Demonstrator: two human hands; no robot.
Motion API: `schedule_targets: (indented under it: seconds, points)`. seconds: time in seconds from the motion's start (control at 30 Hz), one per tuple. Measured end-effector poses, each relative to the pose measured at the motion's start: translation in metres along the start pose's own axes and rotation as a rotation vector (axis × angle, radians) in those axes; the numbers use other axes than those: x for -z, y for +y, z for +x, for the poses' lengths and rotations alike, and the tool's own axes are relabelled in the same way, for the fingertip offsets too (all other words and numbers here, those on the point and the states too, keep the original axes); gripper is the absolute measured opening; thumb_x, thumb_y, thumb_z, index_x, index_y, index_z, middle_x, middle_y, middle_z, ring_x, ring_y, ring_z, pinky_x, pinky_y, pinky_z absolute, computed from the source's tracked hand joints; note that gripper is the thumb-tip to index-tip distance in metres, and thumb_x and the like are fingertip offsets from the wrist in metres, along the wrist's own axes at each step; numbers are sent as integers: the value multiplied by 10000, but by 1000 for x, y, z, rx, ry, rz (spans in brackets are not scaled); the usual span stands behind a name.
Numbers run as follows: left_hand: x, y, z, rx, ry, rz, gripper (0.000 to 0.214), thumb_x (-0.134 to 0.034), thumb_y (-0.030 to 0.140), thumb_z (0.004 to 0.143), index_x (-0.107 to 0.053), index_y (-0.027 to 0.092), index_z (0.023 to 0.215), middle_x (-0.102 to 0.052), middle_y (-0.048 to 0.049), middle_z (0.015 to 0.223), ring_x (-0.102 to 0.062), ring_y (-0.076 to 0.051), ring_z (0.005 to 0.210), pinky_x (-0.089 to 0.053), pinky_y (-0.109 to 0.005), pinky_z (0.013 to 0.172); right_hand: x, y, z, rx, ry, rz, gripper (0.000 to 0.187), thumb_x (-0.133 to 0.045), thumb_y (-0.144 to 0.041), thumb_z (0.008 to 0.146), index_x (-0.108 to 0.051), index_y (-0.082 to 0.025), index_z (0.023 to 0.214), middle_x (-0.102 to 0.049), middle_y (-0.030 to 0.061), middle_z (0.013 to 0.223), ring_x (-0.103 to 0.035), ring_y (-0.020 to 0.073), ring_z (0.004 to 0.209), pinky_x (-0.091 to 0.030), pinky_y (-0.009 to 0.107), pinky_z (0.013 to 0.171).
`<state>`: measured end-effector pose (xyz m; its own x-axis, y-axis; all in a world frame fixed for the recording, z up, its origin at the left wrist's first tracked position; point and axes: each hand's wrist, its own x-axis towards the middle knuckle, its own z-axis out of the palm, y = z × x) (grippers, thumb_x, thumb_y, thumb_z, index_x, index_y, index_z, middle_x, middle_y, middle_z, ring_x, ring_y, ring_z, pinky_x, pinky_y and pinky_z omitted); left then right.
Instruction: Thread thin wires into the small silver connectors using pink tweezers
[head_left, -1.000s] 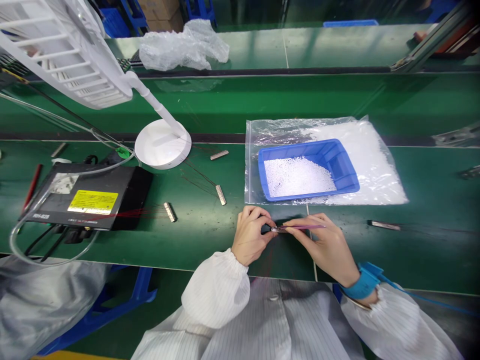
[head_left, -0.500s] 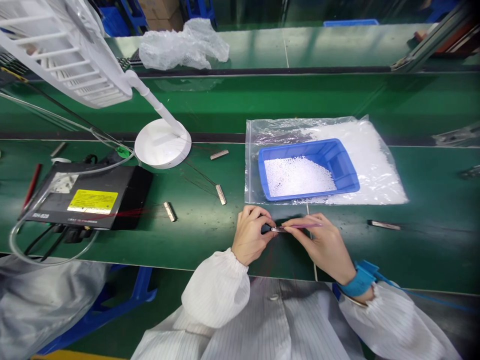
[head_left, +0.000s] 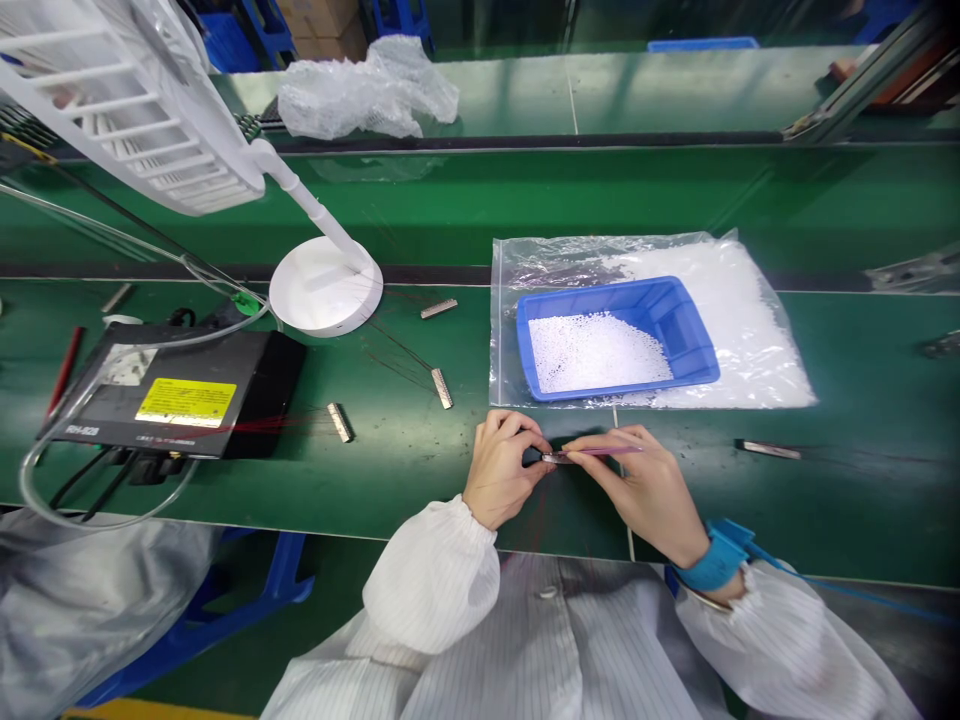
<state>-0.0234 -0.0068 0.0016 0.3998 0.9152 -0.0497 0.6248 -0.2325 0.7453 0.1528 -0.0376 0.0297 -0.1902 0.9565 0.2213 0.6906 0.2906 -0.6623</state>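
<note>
My left hand [head_left: 504, 468] is closed on a small metal part with a black end [head_left: 532, 457], held just above the green bench [head_left: 405, 490]. Thin red wires trail below it toward my lap. Between the fingertips of my right hand [head_left: 637, 480] is a slim pink stick-like tool [head_left: 606, 451], its tip meeting the metal part. The fingers hide much of both items. Beyond my hands stands a blue tray [head_left: 619, 393] partly filled with small white beads. It rests on a clear zip bag [head_left: 757, 330] full of white beads.
Several small metal parts with thin wires, such as this one [head_left: 442, 388], lie left of my hands. Another dark-ended part [head_left: 769, 450] lies to the right. A white fan [head_left: 326, 285] and a black control box [head_left: 262, 395] occupy the left. A blue wrist strap [head_left: 716, 558] trails its cord rightward.
</note>
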Motion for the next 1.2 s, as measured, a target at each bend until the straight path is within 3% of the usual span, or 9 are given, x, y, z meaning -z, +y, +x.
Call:
schedule_targets:
  seconds: [0.73,1.0,1.2]
  points:
    - [-1,0,-1,-11,25,-5,133,-767,208,715,-657,229,787,-632,21,950,-469,-195,989,-341,-350,837,-4,-3,0,92,-25,-97,78,-553,-220,884,-631,-213,875,-726,-13,871,-615,132,681,-416,342,675]
    - [0,0,-1,-1,22,-9,166,-783,183,691,-662,231,793,-623,21,942,-471,-195,986,-344,-350,843,31,-13,10,85,99,-133,95,-579,-245,865,-649,-253,928,-725,-11,876,-637,171,738,-461,348,702]
    - [-2,-1,-2,-9,36,-14,185,-794,168,676,-664,225,795,-620,21,940,-470,-195,982,-344,-346,836,40,5,46,52,226,-174,109,-581,-298,862,-669,-241,890,-724,4,913,-654,208,878,-472,366,784]
